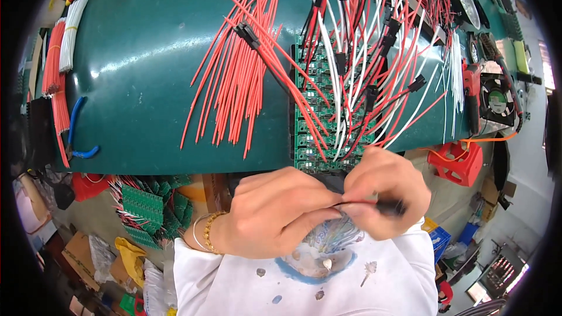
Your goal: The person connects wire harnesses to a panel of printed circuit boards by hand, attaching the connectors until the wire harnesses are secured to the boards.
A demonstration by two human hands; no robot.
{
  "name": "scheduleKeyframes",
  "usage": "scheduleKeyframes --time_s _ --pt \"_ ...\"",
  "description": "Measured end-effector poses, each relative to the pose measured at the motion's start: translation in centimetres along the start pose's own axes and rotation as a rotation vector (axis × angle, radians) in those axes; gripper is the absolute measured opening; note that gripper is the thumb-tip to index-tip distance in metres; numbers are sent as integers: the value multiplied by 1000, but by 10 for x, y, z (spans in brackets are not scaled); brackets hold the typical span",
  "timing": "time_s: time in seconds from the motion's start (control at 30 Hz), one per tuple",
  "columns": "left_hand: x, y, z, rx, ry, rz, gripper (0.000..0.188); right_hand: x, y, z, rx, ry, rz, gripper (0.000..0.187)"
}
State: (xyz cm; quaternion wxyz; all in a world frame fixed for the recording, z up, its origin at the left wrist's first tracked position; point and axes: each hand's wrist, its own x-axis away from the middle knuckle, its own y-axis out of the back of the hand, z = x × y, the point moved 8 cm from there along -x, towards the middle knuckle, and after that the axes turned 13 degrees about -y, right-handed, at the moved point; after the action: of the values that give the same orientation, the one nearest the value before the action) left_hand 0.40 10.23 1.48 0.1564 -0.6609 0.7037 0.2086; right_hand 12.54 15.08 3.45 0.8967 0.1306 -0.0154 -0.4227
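Close to my body, in front of the table edge, both hands pinch a thin red-and-black connector lead (362, 202). My left hand (275, 210) has its thumb and fingertips closed on one end, which the fingers mostly hide. My right hand (389, 184) is closed on the lead beside it, and a dark, blurred piece like a black plug (391, 206) shows under its fingers. Just beyond my hands lies a panel of green circuit boards (310, 126). Red and white wires and black plugs (371, 95) stand up from it.
Loose red wires (240, 99) lie left of the panel. Farther left are bundled white wires (72, 35), red wires (54, 58) and blue-handled pliers (75, 131). At right stand a small fan (496, 98) and a red stool (455, 164). More green boards (143, 208) are piled below the table.
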Motion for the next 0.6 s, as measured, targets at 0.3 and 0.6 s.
scheduleKeyframes --time_s 0.3,0.6 --pt "6 23 -7 -701 -392 -24 31 6 -24 18 682 413 -304 31" --pt "3 23 11 -581 -346 -39 36 -2 -26 10 788 302 -361 26"
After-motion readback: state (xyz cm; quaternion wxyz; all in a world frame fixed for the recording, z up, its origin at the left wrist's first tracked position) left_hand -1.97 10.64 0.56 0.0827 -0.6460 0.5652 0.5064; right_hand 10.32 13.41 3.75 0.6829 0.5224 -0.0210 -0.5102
